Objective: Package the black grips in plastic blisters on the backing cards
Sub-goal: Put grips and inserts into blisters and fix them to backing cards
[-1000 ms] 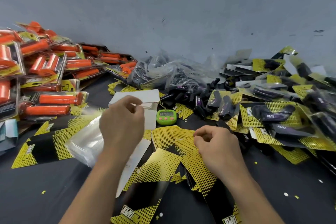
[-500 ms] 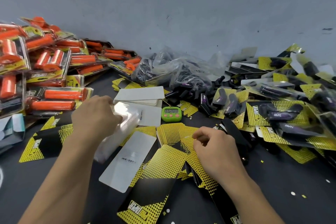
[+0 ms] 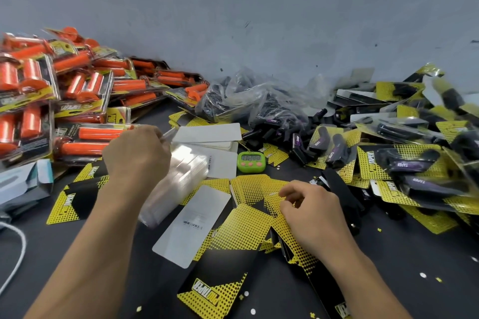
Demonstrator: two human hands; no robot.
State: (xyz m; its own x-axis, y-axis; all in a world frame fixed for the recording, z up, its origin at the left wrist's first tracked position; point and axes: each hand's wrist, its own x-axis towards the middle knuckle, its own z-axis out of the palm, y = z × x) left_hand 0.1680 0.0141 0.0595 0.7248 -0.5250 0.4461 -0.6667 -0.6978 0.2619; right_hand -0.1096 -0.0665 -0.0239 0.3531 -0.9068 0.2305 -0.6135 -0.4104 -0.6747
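Observation:
My left hand [image 3: 136,154] pinches a clear plastic blister at the top of a stack of clear blisters [image 3: 178,181] lying left of centre. My right hand [image 3: 308,208] rests with curled fingers on the fanned yellow-and-black backing cards [image 3: 248,223], pinching at a card edge. One card [image 3: 193,225] lies white side up with a barcode between my arms. Loose black grips [image 3: 298,140] are heaped behind, partly in a clear plastic bag [image 3: 248,101].
Packed orange grips [image 3: 64,101] are piled at the left. Packed black grips [image 3: 414,163] are piled at the right. A green timer [image 3: 251,161] sits mid-table beside white cards [image 3: 210,133]. A white cable [image 3: 15,264] lies at the near left. A grey wall stands behind.
My left hand moved left from the white cards to the blister stack and took hold of a blister. My right hand stayed on the backing cards, its fingers working at a card edge.

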